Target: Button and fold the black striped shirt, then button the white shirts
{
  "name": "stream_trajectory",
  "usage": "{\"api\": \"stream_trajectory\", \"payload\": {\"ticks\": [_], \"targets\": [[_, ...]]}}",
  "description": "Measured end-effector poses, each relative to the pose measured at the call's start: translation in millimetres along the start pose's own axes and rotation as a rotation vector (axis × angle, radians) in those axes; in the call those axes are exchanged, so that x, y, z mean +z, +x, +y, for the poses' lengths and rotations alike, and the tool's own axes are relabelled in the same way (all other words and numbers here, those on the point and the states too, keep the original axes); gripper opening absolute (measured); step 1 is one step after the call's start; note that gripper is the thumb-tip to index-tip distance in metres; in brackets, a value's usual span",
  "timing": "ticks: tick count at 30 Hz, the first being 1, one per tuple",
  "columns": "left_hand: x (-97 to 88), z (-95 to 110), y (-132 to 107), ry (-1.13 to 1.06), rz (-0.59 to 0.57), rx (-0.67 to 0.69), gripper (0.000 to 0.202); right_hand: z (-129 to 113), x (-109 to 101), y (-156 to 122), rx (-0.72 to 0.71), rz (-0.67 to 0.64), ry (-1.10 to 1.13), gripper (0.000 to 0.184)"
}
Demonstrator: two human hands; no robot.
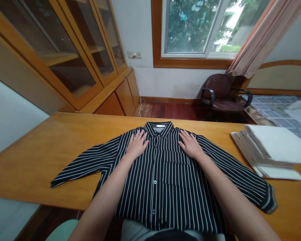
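A black shirt with white stripes (142,180) lies front side up on the wooden table (27,147), its collar at the far edge and both sleeves spread outward. Its front is buttoned, and a chest pocket shows on the right half. My left hand (137,144) rests flat on the shirt's left shoulder area, fingers stretched toward the collar. On the opposite shoulder lies my right hand (190,144), also flat with fingers apart. Neither hand grips the cloth. The hem hangs over the table's near edge, close to my body.
A stack of white sheets or folders (278,147) sits at the table's right end. Beyond the table stand a glass-door cabinet (90,60), an office chair (219,93) and a bed (278,110). A pale green round object (62,231) is below the near edge.
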State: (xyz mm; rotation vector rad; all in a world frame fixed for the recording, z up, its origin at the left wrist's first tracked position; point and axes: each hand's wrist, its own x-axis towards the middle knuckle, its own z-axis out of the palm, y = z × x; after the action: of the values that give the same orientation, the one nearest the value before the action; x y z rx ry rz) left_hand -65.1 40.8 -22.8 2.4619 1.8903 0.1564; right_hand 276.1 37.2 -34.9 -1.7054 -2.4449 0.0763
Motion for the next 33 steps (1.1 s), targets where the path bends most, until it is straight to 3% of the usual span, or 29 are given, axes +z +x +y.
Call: {"api": "stream_trajectory", "payload": {"ticks": [11,18,22,26,29,33], "targets": [[0.1,-9,22,-0.012,0.01,0.011,0.059,9,5,28,-0.026,0.034,0.015,0.06],[3.3,-11,23,-0.024,0.028,0.017,0.058,15,-2,27,-0.031,0.097,0.119,0.053],[0.7,-11,23,-0.016,0.02,0.015,0.058,37,-19,4,0.007,0.259,0.178,0.045],[-0.4,-16,23,0.004,-0.002,0.005,0.059,71,-32,-39,0.148,0.341,0.104,0.04],[2.0,-22,24,0.014,-0.002,0.008,0.06,95,-34,-75,0.264,0.283,-0.026,0.042],[5.1,-26,24,0.011,0.003,0.01,0.061,119,-36,-109,0.37,0.104,-0.135,0.048]]}}
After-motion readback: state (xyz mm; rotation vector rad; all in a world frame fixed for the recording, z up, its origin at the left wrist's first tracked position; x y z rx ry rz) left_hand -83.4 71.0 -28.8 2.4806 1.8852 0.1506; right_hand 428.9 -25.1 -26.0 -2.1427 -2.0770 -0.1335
